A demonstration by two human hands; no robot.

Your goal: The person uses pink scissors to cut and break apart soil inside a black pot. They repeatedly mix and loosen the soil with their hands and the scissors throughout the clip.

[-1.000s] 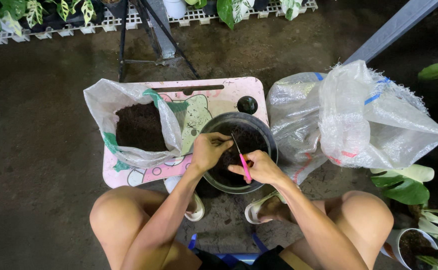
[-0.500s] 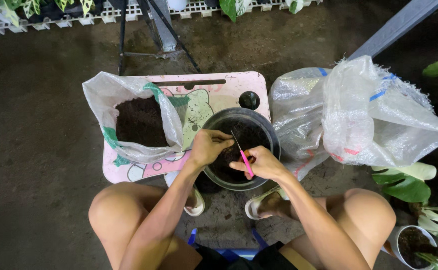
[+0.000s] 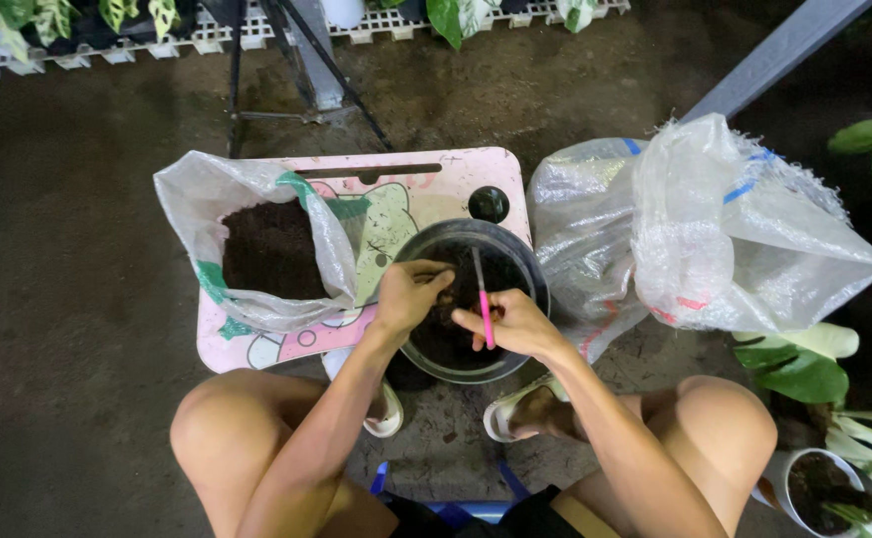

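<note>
Over black pot (image 3: 473,299) on pink desk (image 3: 376,189), right hand (image 3: 510,324) closed on pink-handled tool (image 3: 483,309), left hand (image 3: 408,294) pinching soil at nine o'clock, steadying.

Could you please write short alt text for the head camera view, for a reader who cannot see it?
Seen from above, a seated person's left hand and right hand, which holds a pink-handled tool, work over a dark bowl on a small pink table. An open bag of soil sits left, clear plastic bags right.
</note>
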